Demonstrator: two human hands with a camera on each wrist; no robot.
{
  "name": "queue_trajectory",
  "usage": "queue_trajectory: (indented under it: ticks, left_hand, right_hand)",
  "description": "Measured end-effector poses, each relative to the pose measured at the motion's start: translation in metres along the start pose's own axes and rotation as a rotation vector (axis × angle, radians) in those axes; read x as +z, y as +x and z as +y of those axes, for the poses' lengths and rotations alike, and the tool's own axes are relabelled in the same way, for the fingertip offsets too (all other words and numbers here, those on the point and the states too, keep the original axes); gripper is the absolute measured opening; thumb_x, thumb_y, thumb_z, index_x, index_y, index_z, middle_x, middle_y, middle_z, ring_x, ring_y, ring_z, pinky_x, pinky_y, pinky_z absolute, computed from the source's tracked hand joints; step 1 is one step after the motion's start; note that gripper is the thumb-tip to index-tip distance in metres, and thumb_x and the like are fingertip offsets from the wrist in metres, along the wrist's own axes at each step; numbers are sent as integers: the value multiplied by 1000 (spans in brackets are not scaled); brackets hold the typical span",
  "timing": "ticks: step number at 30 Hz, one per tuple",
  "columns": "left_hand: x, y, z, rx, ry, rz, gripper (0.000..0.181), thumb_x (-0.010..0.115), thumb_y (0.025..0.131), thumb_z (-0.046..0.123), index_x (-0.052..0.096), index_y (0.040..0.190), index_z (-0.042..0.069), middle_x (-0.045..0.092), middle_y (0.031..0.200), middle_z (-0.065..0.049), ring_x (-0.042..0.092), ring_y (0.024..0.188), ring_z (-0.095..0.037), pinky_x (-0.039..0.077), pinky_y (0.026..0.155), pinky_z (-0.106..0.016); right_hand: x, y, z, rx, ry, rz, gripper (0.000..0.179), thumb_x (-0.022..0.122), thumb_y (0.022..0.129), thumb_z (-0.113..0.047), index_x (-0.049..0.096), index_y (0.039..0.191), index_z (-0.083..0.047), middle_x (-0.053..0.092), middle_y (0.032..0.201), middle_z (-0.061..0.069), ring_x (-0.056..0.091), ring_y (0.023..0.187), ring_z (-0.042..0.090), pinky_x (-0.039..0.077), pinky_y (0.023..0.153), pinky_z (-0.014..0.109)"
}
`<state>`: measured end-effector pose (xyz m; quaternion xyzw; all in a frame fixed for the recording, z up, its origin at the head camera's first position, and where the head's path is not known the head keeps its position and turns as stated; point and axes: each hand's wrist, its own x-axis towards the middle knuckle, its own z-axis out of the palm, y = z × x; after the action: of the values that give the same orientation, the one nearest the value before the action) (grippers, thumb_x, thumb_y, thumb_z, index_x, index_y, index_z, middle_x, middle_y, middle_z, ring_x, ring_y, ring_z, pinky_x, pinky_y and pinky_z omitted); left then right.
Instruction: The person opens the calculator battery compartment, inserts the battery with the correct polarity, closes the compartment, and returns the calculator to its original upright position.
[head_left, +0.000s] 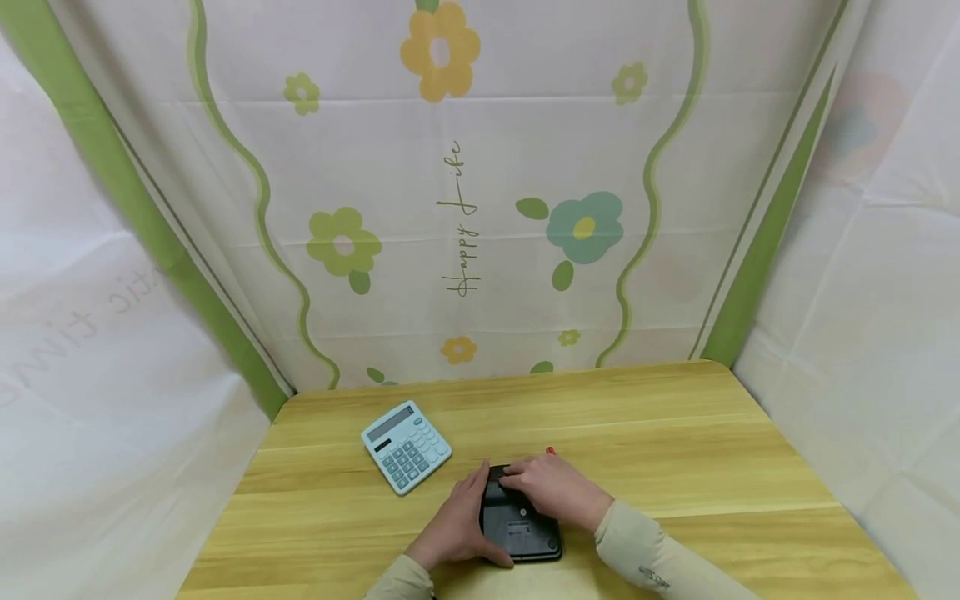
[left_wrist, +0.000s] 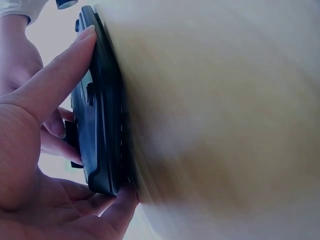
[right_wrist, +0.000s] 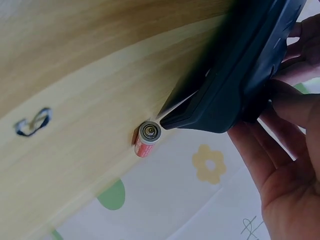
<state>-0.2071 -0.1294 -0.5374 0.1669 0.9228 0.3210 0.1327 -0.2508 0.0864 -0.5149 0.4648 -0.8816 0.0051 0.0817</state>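
Left hand [head_left: 459, 518] curled round it, the black device [head_left: 519, 530] is braced back-up; its end's pinched by the right hand [head_left: 555, 487], so pressure should be evenly applied!

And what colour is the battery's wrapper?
Red; the battery shows best in the right wrist view.

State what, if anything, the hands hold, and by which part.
The left hand holds the flat black plastic device by its left side, thumb at the near end. The right hand touches its far end; whether it grips is unclear.
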Motion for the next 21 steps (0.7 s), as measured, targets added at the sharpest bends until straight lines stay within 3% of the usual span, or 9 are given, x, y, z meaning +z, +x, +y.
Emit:
queue_trajectory:
  ticks: [6, 15, 21]
  left_hand:
    - [0, 0, -1, 2, -1, 3, 145, 99, 59, 54, 15, 166, 5, 34, 166, -18, 37, 149, -42, 40, 115, -61]
    - [0, -1, 0, -4, -15, -8, 145, 99, 60, 54, 14, 166, 5, 33, 167, -18, 36, 149, -42, 41, 115, -60]
    - [-2, -1, 3, -5, -38, -13, 145, 100, 60, 51, 13, 166, 5, 31, 167, -18, 34, 150, -42, 40, 116, -61]
  right_hand:
    - [-1, 0, 3, 0, 42, -12, 38, 76, 92, -4, 76, 126, -21, 74, 127, -2, 73, 109, 13, 61, 84, 27]
    - [-1, -2, 6, -11, 50, 48, 33, 76, 92, -4, 78, 122, -19, 76, 123, -1, 74, 102, 13, 62, 80, 27]
    - [-6, -4, 11, 11, 167, 89, 26, 70, 98, -7, 77, 122, -15, 76, 119, 1, 74, 101, 14, 62, 82, 28]
